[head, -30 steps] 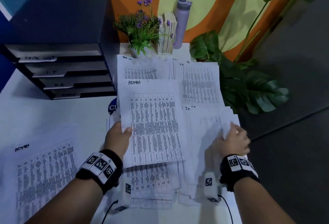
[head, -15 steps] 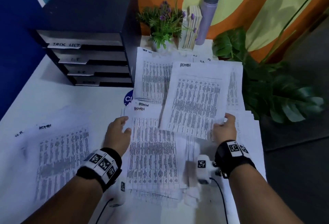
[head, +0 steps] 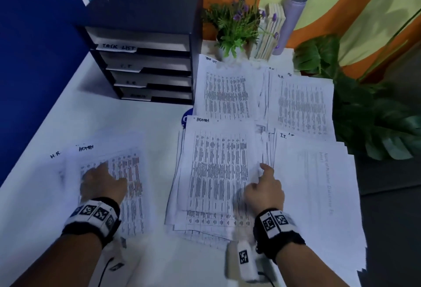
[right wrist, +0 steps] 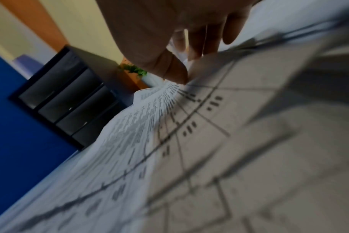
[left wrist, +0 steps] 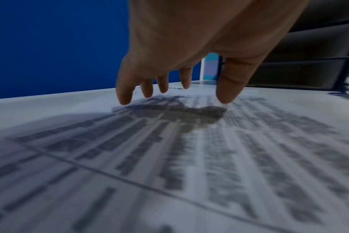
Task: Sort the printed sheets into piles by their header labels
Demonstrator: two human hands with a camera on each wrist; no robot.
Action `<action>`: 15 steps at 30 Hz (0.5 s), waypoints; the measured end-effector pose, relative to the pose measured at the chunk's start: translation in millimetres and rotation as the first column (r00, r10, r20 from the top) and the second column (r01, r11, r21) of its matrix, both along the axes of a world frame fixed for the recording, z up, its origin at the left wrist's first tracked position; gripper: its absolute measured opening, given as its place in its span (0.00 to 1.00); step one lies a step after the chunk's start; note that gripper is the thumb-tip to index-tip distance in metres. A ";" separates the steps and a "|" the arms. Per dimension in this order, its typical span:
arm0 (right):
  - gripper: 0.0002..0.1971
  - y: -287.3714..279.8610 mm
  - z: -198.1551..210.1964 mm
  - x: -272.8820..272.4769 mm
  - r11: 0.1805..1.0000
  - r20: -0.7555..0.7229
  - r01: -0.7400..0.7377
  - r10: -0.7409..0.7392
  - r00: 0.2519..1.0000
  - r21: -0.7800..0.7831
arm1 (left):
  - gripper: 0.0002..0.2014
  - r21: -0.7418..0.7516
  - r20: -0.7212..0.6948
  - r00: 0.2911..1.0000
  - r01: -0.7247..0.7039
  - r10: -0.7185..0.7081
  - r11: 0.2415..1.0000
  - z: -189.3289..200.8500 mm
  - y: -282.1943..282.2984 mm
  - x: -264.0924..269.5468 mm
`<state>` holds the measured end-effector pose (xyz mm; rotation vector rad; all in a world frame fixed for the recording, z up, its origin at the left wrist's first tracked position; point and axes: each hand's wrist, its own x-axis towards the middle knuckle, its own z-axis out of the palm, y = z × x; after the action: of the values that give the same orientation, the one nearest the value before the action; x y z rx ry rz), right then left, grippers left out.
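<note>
Head view: a white table carries several piles of printed sheets. The left hand lies with fingers spread over a sheet headed ADMIN at the near left, which overlaps a sheet marked H.R.. The right hand is at the right edge of the middle stack, whose top sheet is also headed ADMIN; its fingers are curled at that edge. To the right lies a pile marked I.T.; farther back lie a pile headed TASK LIST and one headed H.R.. A black tray unit with labelled drawers stands at the rear left, with a potted plant, a lilac bottle and a large-leaved plant along the back and right

Left wrist view: the left hand is open, fingers straight and spread; the tips are at or just above the printed sheet, contact not discernible

Right wrist view: the right hand pinches a raised sheet edge between thumb and fingers; the sheet curves up from the stack. The picture is blurred
</note>
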<state>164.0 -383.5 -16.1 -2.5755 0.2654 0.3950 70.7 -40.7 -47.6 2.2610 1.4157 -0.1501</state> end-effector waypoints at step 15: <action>0.21 112.7 2.2 -19.3 0.858 0.122 -0.514 0.509 0.852 0.008 | 0.57 -0.070 -0.135 0.990 -0.061 0.051 0.996 0.6 57.1 -37.3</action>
<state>144.7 -270.8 -13.9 -2.5892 -0.4836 0.4274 33.4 16.4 -47.0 2.1836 1.5142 -0.3355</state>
